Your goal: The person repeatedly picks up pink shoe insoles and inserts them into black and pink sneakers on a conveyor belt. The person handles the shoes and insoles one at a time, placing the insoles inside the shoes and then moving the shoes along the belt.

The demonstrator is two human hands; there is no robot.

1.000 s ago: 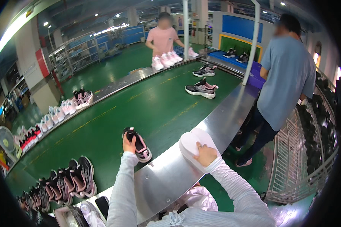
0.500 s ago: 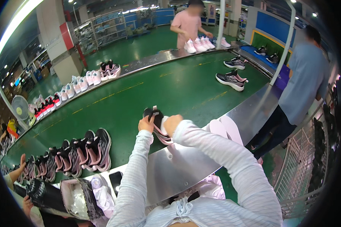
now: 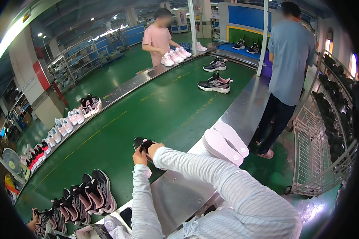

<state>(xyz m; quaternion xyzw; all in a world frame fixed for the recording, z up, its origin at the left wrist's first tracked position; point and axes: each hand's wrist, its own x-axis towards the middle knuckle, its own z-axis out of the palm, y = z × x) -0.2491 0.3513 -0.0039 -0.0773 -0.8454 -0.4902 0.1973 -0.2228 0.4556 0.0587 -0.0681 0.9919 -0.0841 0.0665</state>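
Beside the green belt [image 3: 147, 107], a black shoe [image 3: 141, 143] is pinched between left hand [image 3: 139, 156] and right hand [image 3: 154, 148], steadied for handling.

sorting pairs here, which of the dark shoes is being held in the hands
The black shoe at the near belt edge, gripped by the left hand and right hand. The other dark shoes lie untouched farther up the belt.

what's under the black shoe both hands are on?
The black shoe sits at the edge of the green belt, beside the steel side ledge. The left hand and right hand cover its near end, so the sole's contact and any gap are hidden.
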